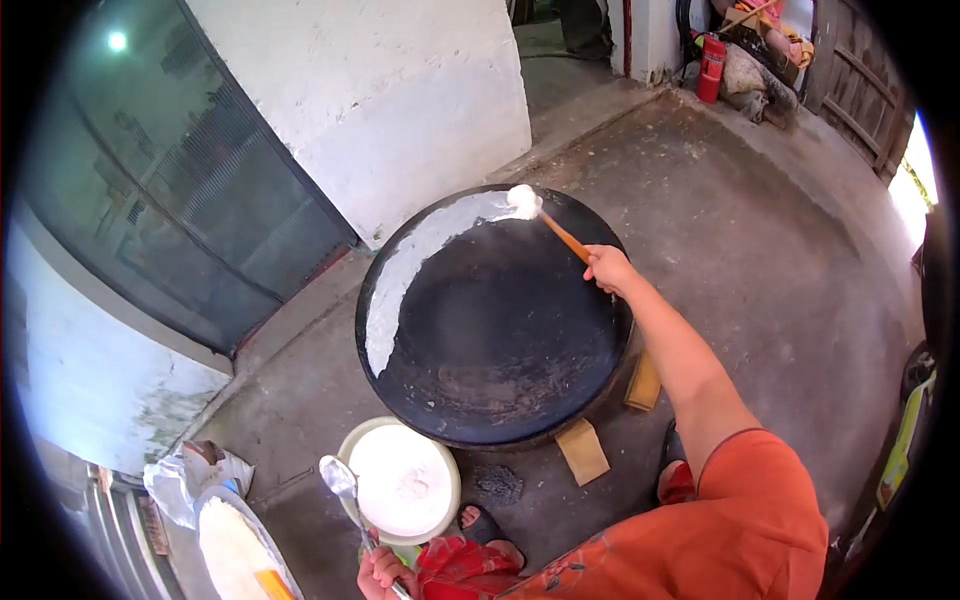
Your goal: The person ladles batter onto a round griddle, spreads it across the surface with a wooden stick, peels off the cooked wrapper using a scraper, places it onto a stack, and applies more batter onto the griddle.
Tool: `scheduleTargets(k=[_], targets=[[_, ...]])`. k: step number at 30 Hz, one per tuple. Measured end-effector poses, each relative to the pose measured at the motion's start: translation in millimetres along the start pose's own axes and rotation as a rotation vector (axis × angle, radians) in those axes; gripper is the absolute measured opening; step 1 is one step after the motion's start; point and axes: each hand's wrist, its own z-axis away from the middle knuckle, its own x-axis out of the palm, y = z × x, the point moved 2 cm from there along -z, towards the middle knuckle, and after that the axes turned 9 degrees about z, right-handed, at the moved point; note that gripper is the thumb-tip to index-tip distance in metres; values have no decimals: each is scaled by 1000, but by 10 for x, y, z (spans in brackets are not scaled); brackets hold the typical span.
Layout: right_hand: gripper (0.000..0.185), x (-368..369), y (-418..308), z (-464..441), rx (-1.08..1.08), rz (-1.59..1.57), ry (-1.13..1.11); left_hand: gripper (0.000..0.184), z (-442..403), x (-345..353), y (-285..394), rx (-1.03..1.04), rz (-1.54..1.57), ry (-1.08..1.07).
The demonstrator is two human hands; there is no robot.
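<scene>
My right hand (608, 268) is closed round the handle of a wooden-handled spreader (566, 238). White batter (524, 202) covers its head, so the head's shape is hidden. That head touches the far rim area of a large round black griddle (490, 330). A thin band of white batter (392, 290) curves along the griddle's left and far side. Low in the view, my left hand (386, 572) grips a shiny metal ladle (340, 478) by its handle. The ladle's bowl is over the left edge of a bucket (452, 470) of white batter (402, 482).
Folded cardboard pieces (582, 452) lie by the griddle's near edge. A tray (235, 500) with pale round sheets stands at lower left, beside a plastic bag (180, 485). A glass door (170, 180) and white wall (400, 90) border the left. A fire extinguisher (710, 68) stands far back.
</scene>
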Motion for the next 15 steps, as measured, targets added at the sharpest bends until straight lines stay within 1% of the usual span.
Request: scheduleTargets(k=[1,2,4,5,6,7,8,10,11,13,14,15], targets=[[38,12,-22,43,-37,-18,-16,16,-51,-86,55,37,-6,13],[38,-8,37,24,-34,-23,-22,14,-62,-59,-37,52,-18,40],[38,-114,157,-74,-8,-78,26,13,-116,-22,-161,22,24,97],[37,-109,145,-109,9,-31,82,13,-154,-103,-132,24,25,97],[37,-40,104,-74,11,-29,76,11,-198,-196,-103,-99,19,-22],[36,69,26,-51,46,-57,5,16,-239,-264,-64,-221,11,-146],[36,138,-33,-32,79,-80,-68,16,-272,-271,-97,-215,18,-150],[34,159,-53,12,41,-36,-69,29,-324,-313,-106,-20,13,130],[33,105,-24,29,36,-49,-14,28,-326,-335,-90,-17,10,176],[32,121,113,-74,32,-74,103,28,-304,-322,-135,19,-4,181],[32,202,84,-33,31,-70,100,28,-293,-303,-149,54,-30,193],[31,345,-30,26,17,-71,31,28,-295,-284,-164,56,-23,191]])
